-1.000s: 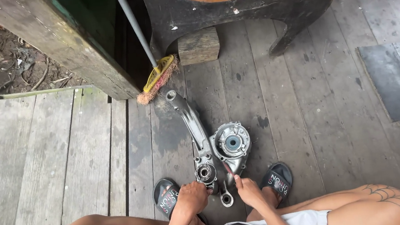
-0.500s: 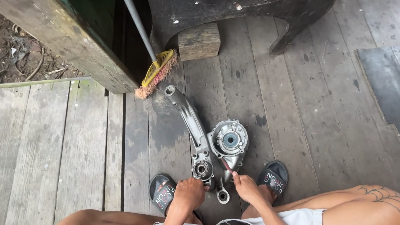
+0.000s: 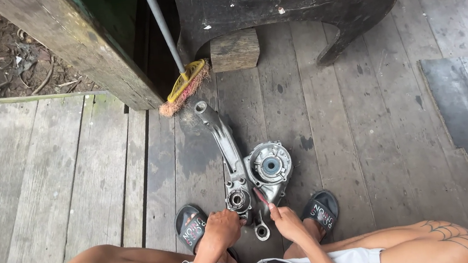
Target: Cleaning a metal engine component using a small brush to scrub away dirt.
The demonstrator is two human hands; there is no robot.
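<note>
Both hands have barely shifted since the earlier frame; they remain at the near end of the casing (image 3: 237, 174). Left hand (image 3: 220, 230) is curled against the casing's lower hub, fingers closed on its edge. Right hand (image 3: 287, 223) pinches a thin red-handled tool (image 3: 261, 196), tip aimed at the round cover (image 3: 270, 167) just ahead. Casing lies flat on the floor (image 3: 78, 175), between the sandals. Judgement: steady the hub firmly with the left, keep the tool shallow, and avoid levering against the cover's rim.
</note>
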